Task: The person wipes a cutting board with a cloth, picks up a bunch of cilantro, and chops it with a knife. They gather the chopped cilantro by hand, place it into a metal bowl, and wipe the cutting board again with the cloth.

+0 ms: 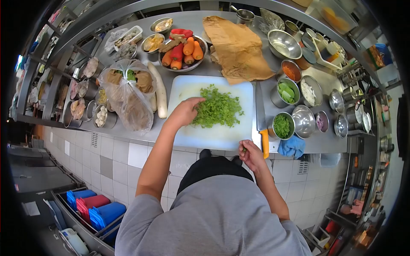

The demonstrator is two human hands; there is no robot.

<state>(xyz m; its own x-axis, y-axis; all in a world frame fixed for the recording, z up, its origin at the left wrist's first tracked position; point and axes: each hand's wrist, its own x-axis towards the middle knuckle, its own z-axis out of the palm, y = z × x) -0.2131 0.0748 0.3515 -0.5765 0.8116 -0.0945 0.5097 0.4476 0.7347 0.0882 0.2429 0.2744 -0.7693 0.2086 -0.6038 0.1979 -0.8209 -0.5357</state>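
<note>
A pile of chopped green herbs (220,107) lies on the white cutting board (179,134). My left hand (185,113) reaches over the board, its fingers at the left edge of the pile; whether they pinch any leaves is hidden. Near the board's lower right corner, my right hand (251,154) is closed, fingers pressed together on a small dark green bit. A knife (261,115) with an orange handle lies to the right of the board, its handle toward me, untouched by either hand.
Beyond the board are a bowl of carrots and peppers (188,53) and brown paper (237,47). A plastic bag (130,102) and white radish (161,96) lie left. Right are metal containers, one with chopped greens (282,126), and a blue cloth (291,146).
</note>
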